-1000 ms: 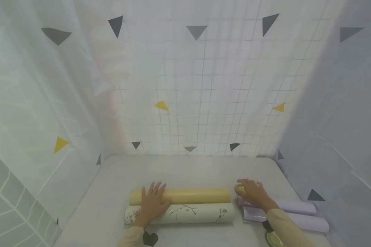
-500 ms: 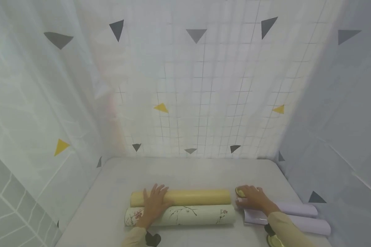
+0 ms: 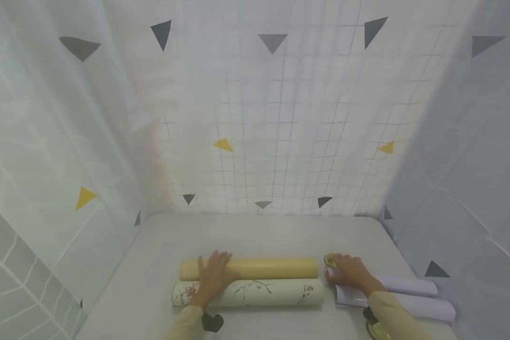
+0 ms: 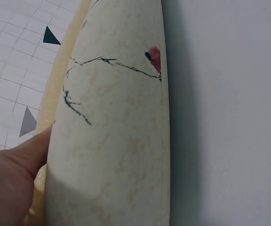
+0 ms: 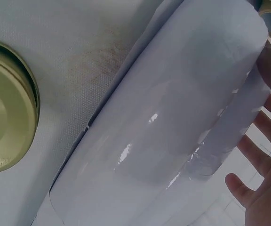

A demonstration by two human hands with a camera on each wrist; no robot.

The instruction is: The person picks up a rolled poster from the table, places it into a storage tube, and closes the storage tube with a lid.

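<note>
My left hand point(image 3: 216, 278) lies with fingers spread across a yellow roll point(image 3: 272, 267), its wrist over a cream roll with blossom branches point(image 3: 276, 293). The two rolls lie side by side; in the left wrist view, the thumb sits beside the cream roll point(image 4: 116, 136). My right hand point(image 3: 353, 272) is at the left end of the farther shiny lilac roll point(image 3: 410, 285), thumb at that end. Its fingers stretch loosely along the far side in the right wrist view. A gold round lid point(image 3: 329, 259) shows partly beside the fingertips.
A second lilac roll point(image 3: 427, 308) lies in front of the first. Another gold lid point(image 5: 6, 110) lies nearer, partly under the right sleeve in the head view. A white table point(image 3: 259, 231) bears everything, with patterned sheeting point(image 3: 280, 118) rising behind and at both sides.
My right hand has shifted from over the far gold lid toward the farther lilac roll, its thumb coming to the roll's end. The left hand and its rolls stay nearly in place.
</note>
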